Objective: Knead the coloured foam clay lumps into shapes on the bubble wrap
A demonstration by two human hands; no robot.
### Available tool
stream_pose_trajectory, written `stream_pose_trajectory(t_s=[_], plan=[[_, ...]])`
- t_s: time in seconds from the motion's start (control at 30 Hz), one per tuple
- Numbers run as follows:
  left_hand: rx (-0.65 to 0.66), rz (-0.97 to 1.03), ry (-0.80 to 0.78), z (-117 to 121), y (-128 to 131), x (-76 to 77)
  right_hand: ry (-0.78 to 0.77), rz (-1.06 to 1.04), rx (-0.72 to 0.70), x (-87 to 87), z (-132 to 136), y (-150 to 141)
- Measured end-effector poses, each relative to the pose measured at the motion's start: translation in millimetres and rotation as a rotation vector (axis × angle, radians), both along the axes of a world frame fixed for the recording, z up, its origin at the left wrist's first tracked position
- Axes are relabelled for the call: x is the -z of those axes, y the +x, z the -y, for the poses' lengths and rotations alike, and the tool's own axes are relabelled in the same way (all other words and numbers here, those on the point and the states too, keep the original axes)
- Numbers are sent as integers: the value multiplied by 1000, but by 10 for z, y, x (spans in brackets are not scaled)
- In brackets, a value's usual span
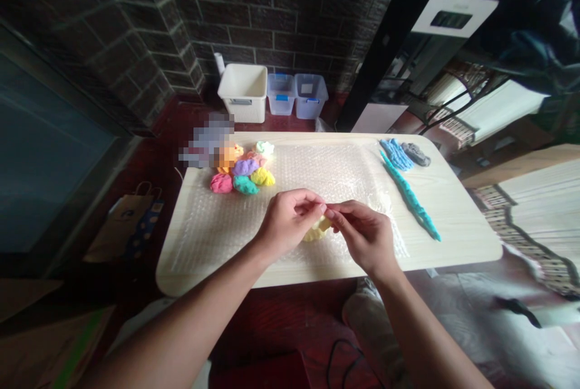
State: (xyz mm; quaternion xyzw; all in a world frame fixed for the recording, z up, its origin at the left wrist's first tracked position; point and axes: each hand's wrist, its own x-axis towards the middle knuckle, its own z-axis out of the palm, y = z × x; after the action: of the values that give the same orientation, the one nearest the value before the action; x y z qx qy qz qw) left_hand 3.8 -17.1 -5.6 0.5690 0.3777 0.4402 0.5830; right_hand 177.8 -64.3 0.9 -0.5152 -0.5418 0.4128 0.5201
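Note:
My left hand (294, 220) and my right hand (362, 232) meet over the near middle of the table, thumbs and fingertips pinched together. Between and just below them shows a pale yellow soft bundle (316, 232), partly hidden by the fingers; its material is too blurred to tell. Beneath lies a sheet of bubble wrap (308, 165). To the left sit several coloured soft bundles, among them a red one (222, 183), a green one (245, 185), a purple one (245, 167) and a yellow one (263, 177).
On the table's (462, 220) right side lie a long turquoise twisted strip (410, 196), a blue bundle (396, 154) and a grey bundle (415, 154). Beyond the far edge stand a white bin (247, 102) and two clear boxes. A paper bag (120, 226) is on the floor at left.

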Motion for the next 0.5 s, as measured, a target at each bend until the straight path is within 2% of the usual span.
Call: stream_pose_trajectory(t_s=[0.17,0.5], plan=[[-12,-37,-3,17,-7,13,-62,-36,2,-44,-11,-24],[24,-19,2,5,4,-8,-50,-80,31,-43,-25,-6]])
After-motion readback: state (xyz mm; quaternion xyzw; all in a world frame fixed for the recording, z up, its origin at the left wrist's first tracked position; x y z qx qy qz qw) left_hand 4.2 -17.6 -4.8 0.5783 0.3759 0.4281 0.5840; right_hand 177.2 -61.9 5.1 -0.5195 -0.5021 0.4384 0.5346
